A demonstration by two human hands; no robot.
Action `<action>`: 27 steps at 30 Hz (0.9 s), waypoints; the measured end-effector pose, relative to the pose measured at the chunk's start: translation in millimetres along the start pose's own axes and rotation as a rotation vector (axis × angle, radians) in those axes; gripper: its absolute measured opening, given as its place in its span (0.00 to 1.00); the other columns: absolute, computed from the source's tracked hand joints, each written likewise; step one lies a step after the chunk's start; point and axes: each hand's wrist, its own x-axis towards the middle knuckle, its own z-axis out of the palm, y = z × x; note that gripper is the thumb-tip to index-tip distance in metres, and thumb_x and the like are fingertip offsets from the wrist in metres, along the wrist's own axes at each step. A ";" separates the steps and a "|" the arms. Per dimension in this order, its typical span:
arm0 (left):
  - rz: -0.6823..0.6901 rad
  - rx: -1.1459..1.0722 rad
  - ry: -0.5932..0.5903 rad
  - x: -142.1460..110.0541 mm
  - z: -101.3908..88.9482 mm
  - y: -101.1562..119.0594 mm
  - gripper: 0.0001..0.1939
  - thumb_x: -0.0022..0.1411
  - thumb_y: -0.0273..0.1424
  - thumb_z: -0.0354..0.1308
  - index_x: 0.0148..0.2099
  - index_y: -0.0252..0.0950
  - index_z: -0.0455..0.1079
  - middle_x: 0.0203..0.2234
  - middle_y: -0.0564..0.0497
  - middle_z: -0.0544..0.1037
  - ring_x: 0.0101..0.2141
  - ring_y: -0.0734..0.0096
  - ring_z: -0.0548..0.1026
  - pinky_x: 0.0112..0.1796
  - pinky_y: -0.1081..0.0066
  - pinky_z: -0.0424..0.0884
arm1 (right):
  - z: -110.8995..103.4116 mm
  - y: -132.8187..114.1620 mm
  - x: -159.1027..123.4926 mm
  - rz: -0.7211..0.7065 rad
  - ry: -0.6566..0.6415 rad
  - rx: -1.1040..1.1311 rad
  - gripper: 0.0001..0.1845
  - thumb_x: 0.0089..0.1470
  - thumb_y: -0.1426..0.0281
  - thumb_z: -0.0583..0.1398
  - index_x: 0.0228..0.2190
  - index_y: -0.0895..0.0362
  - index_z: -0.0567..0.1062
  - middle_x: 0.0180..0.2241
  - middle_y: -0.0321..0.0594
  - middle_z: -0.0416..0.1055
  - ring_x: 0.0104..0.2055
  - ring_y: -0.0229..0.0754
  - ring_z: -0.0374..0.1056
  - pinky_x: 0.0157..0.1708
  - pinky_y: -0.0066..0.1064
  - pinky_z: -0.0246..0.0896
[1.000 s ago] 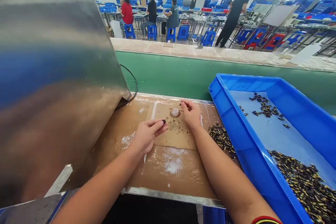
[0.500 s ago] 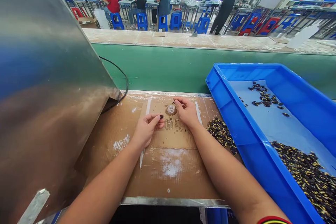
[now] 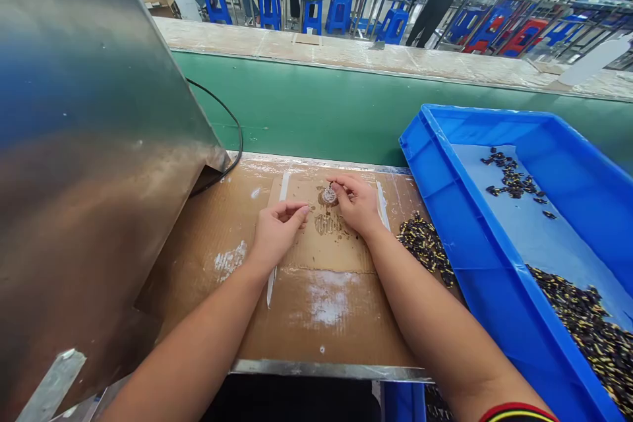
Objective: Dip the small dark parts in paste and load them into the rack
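Observation:
My left hand (image 3: 277,232) rests on the taped cardboard mat (image 3: 316,290), fingers pinched together; what they hold is hidden. My right hand (image 3: 357,203) is closed in a pinch on a small dark part at a small round fixture (image 3: 330,195) set in the cardboard. Just below the fixture is a worn, scratched patch (image 3: 326,224). A heap of small black-and-yellow parts (image 3: 425,245) lies on the mat to the right of my right wrist.
A blue plastic tray (image 3: 475,290) at the right holds more small dark parts. A slanted stainless steel housing (image 3: 89,145) fills the left, with a black cable (image 3: 232,125) behind it. A green conveyor belt (image 3: 346,112) runs beyond the mat. Other people sit and stand at far tables.
The small dark part seen in my left fingertips earlier no longer shows. Both hands have stayed by the round fixture, the right fingers closing in on it. The camera has tilted downward.

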 end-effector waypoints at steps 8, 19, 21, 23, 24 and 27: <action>0.036 0.016 0.018 -0.5 -0.4 0.1 0.15 0.57 0.42 0.72 0.39 0.35 0.83 0.28 0.48 0.82 0.28 0.71 0.76 0.31 0.73 0.74 | -1.3 -3.3 0.1 0.032 0.005 -0.015 0.12 0.68 0.65 0.59 0.46 0.50 0.83 0.45 0.42 0.81 0.45 0.45 0.75 0.40 0.38 0.71; 0.006 -0.013 0.018 -0.2 0.4 -3.4 0.14 0.59 0.40 0.70 0.40 0.33 0.81 0.30 0.46 0.83 0.29 0.69 0.79 0.33 0.71 0.76 | 0.0 -2.8 0.2 0.037 0.026 -0.034 0.13 0.68 0.65 0.59 0.46 0.49 0.84 0.45 0.42 0.81 0.47 0.47 0.75 0.46 0.41 0.72; -0.017 -0.027 0.013 -0.2 0.7 -4.2 0.14 0.60 0.40 0.69 0.39 0.32 0.80 0.32 0.44 0.84 0.30 0.68 0.80 0.34 0.70 0.78 | -0.3 -4.0 0.5 0.016 0.032 -0.038 0.13 0.69 0.66 0.58 0.46 0.48 0.84 0.45 0.42 0.81 0.47 0.47 0.76 0.47 0.41 0.71; -0.026 -0.047 0.008 -0.4 1.3 -4.5 0.14 0.60 0.39 0.69 0.39 0.32 0.80 0.33 0.43 0.84 0.31 0.67 0.81 0.35 0.69 0.78 | -0.2 -4.5 0.5 0.009 0.037 -0.045 0.13 0.69 0.66 0.58 0.46 0.48 0.84 0.45 0.41 0.81 0.46 0.47 0.76 0.47 0.41 0.72; -0.025 -0.060 0.005 -0.6 1.7 -4.1 0.14 0.60 0.40 0.69 0.39 0.32 0.80 0.33 0.42 0.84 0.31 0.67 0.81 0.35 0.69 0.78 | 0.2 -4.3 0.5 0.010 0.039 -0.050 0.13 0.68 0.66 0.58 0.46 0.48 0.84 0.45 0.41 0.81 0.46 0.47 0.76 0.47 0.41 0.72; -0.050 -0.153 0.004 -1.2 3.3 -0.9 0.15 0.57 0.40 0.71 0.37 0.31 0.79 0.32 0.42 0.84 0.30 0.68 0.80 0.35 0.70 0.78 | 1.9 -1.5 0.1 0.050 0.061 -0.055 0.13 0.68 0.65 0.59 0.45 0.50 0.84 0.45 0.42 0.82 0.46 0.48 0.76 0.44 0.41 0.72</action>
